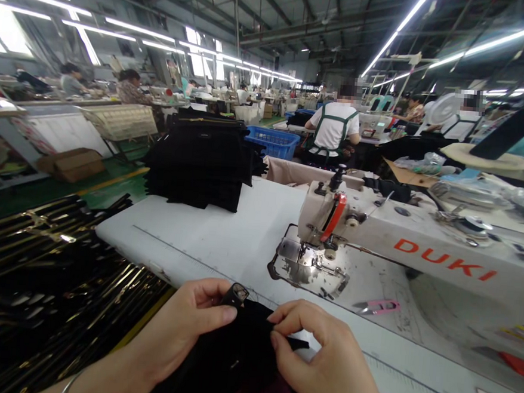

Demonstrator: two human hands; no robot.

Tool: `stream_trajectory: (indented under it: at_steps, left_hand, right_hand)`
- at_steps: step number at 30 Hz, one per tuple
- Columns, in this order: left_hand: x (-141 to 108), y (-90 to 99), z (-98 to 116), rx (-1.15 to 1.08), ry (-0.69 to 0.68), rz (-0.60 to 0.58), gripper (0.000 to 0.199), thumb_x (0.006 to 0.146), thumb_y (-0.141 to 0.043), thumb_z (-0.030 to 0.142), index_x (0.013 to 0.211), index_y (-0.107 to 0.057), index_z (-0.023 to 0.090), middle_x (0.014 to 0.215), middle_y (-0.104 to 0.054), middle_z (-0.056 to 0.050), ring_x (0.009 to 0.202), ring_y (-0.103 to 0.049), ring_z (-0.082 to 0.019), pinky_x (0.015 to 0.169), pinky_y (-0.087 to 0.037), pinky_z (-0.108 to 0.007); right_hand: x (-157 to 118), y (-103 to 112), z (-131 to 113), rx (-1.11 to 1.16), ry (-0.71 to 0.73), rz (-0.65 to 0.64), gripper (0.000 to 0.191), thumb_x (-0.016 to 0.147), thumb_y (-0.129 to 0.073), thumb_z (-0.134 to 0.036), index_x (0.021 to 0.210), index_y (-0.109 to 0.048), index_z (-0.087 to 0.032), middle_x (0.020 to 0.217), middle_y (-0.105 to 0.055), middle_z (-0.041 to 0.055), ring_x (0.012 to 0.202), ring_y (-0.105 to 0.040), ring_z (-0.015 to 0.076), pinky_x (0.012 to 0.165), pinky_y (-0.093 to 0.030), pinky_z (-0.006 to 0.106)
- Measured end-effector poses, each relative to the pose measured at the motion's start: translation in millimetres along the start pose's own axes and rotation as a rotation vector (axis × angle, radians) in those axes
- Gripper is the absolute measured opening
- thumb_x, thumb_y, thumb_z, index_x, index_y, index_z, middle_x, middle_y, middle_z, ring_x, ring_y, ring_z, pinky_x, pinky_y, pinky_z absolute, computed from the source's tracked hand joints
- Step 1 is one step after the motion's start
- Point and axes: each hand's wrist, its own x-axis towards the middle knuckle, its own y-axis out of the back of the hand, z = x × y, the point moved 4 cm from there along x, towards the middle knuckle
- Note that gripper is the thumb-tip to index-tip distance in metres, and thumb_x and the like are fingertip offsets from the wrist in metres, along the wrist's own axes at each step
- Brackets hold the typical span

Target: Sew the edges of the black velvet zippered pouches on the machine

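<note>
In my left hand (202, 312), closed fingers hold a small black object that looks like a lighter (238, 293), its open end turned up. Black fabric (233, 350) hangs below it over the table's front edge, with a small white mark on it. My right hand (318, 344) pinches the edge of this fabric between thumb and fingers, a little to the right of the lighter. Beyond both hands stands a white sewing machine (358, 227) with its metal needle plate (293, 258). Pink-handled thread snips (377, 306) lie on the table right of the plate.
A tall stack of black fabric pieces (201, 162) stands on the white table (174, 226), far left. Black pieces with gold zippers (36, 276) are heaped at left. Behind are a blue basket (275, 142) and a person (334, 127) in white. A thread cone (499, 135) stands right.
</note>
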Motion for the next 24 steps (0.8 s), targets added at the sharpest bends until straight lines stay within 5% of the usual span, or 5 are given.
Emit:
stream_trajectory:
  at_steps: [6,12,18,22,24]
  left_hand:
    - [1,0.8,0,0.043,-0.013,-0.004,0.023,0.073,-0.081,0.025,0.091,-0.072,0.013,0.086,-0.071,-0.006,0.076,-0.064,-0.016,0.075,-0.051,-0.026]
    - [4,7.7,9,0.339,-0.023,-0.015,0.023,0.082,-0.071,0.035,0.093,-0.070,0.015,0.086,-0.069,-0.004,0.076,-0.061,-0.017,0.070,-0.049,-0.025]
    - [33,6.3,39,0.812,0.055,-0.257,0.026,0.087,-0.058,0.038,0.095,-0.068,0.016,0.090,-0.068,-0.002,0.082,-0.060,-0.019,0.072,-0.046,-0.024]
    - [94,5.2,35,1.288,-0.052,-0.449,0.027,0.088,-0.052,0.039,0.081,-0.065,0.016,0.074,-0.064,0.000,0.067,-0.056,-0.016,0.059,-0.042,-0.023]
    - [129,0.0,25,1.443,-0.156,-0.427,0.020,0.083,-0.058,0.032,0.073,-0.063,0.016,0.067,-0.060,0.000,0.064,-0.054,-0.017,0.059,-0.041,-0.024]
  right_hand:
    - [0,-2,1,0.008,-0.045,-0.011,0.012,0.074,-0.058,-0.011,0.071,-0.058,-0.022,0.090,-0.069,-0.0034,0.082,-0.065,0.0122,0.076,-0.049,0.022]
    - [1,-13,4,0.047,-0.134,-0.094,0.014,0.073,-0.058,-0.008,0.076,-0.058,-0.022,0.074,-0.065,-0.0040,0.069,-0.061,0.0122,0.066,-0.047,0.022]
    - [0,-27,-1,0.226,0.249,-0.287,0.044,0.082,-0.046,0.001,0.109,-0.067,-0.026,0.100,-0.067,0.0010,0.087,-0.065,0.0102,0.076,-0.049,0.018]
    - [8,-49,22,-0.284,0.392,-0.282,0.041,0.087,-0.054,-0.004,0.122,-0.063,-0.023,0.096,-0.067,0.0021,0.081,-0.063,0.0145,0.071,-0.050,0.022]
    - [20,-54,37,-0.571,0.442,-0.241,0.028,0.090,-0.060,-0.014,0.116,-0.065,-0.021,0.088,-0.066,0.0028,0.077,-0.061,0.0182,0.067,-0.050,0.027]
